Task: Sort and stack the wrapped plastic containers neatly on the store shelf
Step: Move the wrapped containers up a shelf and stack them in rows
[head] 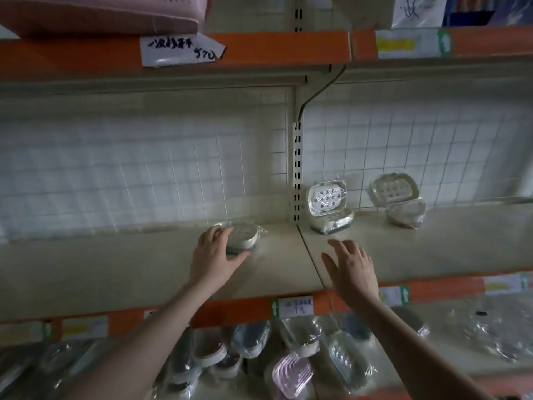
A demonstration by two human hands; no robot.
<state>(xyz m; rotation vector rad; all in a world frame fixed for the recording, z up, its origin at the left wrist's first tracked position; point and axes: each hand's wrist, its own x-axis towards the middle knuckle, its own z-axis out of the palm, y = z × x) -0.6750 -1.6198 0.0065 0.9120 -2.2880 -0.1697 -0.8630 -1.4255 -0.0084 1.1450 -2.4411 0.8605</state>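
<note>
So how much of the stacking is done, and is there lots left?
Just started. Two little stacks and stand on the middle shelf, each with a wrapped container leaning on top. The left hand holds one more container on that shelf; the right hand hovers open. Lots left: a jumbled pile of wrapped containers waits on the shelf below.

The picture is dim and a bit grey. Soft light falls from above and in front, and the cream metal shelf board [144, 264] looks dull. Small bright spots shine on the clear wrap of the white soap dish leaning on the wire grid [327, 197]. The left hand [215, 256] drops a faint shadow on the board. The shelf edges bend near the sides, like a fish-eye lens. The wrapped dishes on the bottom shelf [291, 370] look smeared and fuzzy.
</note>
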